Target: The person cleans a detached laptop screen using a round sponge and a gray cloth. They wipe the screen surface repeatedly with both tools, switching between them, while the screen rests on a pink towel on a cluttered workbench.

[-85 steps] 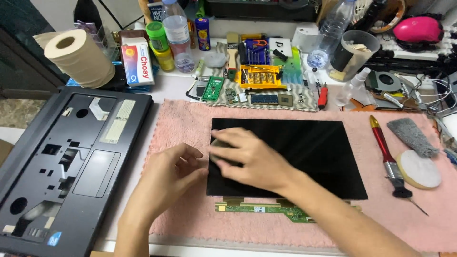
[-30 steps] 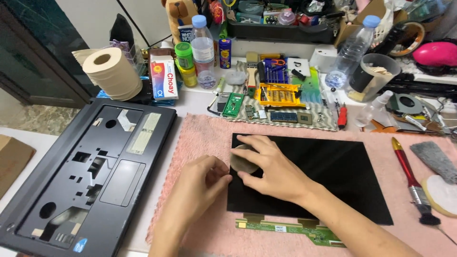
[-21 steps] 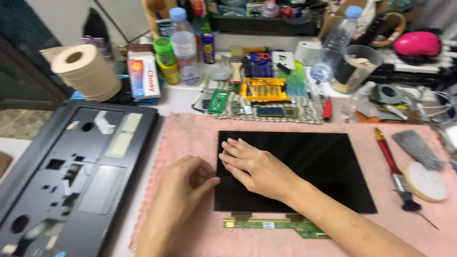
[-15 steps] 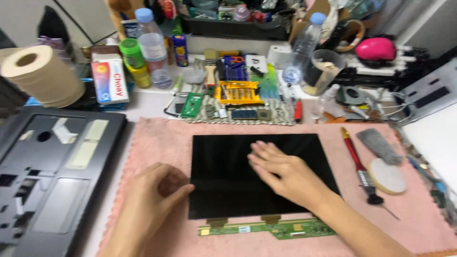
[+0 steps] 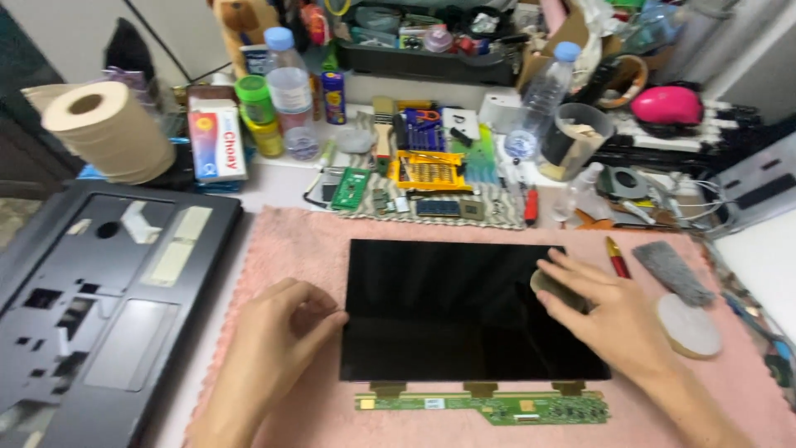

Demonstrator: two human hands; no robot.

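Note:
A bare black laptop screen panel [image 5: 452, 303] lies flat on a pink towel [image 5: 290, 241], with its green circuit strip [image 5: 481, 406] along the near edge. My left hand [image 5: 269, 348] rests on the towel, its fingertips touching the panel's left edge. My right hand [image 5: 609, 311] presses a small grey-beige pad [image 5: 557, 292] onto the panel's right side under its fingers.
A black laptop palmrest shell [image 5: 91, 299] lies to the left. Behind the towel are a paper roll [image 5: 108, 133], bottles [image 5: 290, 87], a yellow bit set [image 5: 429, 170] and small boards. Right of the panel lie a red-handled screwdriver [image 5: 615, 255], a grey brush [image 5: 672, 272] and a white disc [image 5: 690, 326].
My right hand has slid with the pad from the panel's left part across to its right side. My left hand stayed at the left edge. The camera view shifted.

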